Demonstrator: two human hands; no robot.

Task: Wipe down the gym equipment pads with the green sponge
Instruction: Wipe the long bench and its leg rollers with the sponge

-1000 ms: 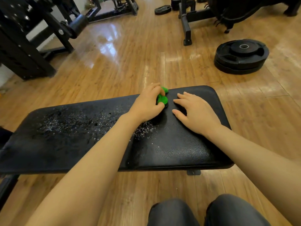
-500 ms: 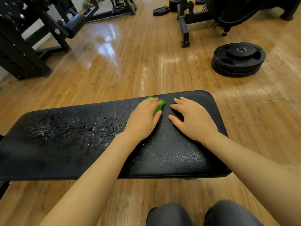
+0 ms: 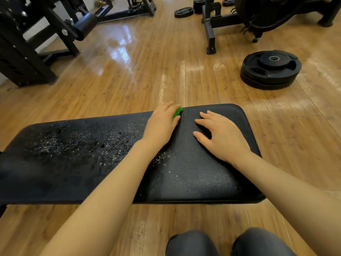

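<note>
I see white droplets (image 3: 77, 143) speckling the black bench pad (image 3: 193, 178) well left of my fingers. My left hand (image 3: 162, 124) curls over the green sponge (image 3: 177, 111) — only 1 edge shows past the fingertips, at the pad's far edge. Just right, my right hand (image 3: 221, 135) rests flat, fingers spread.

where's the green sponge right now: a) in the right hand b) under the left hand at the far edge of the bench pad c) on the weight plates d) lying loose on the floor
b: the green sponge peeks out from under the left hand at the far edge of the bench pad, while the right hand rests flat on the pad, holding nothing.
</note>
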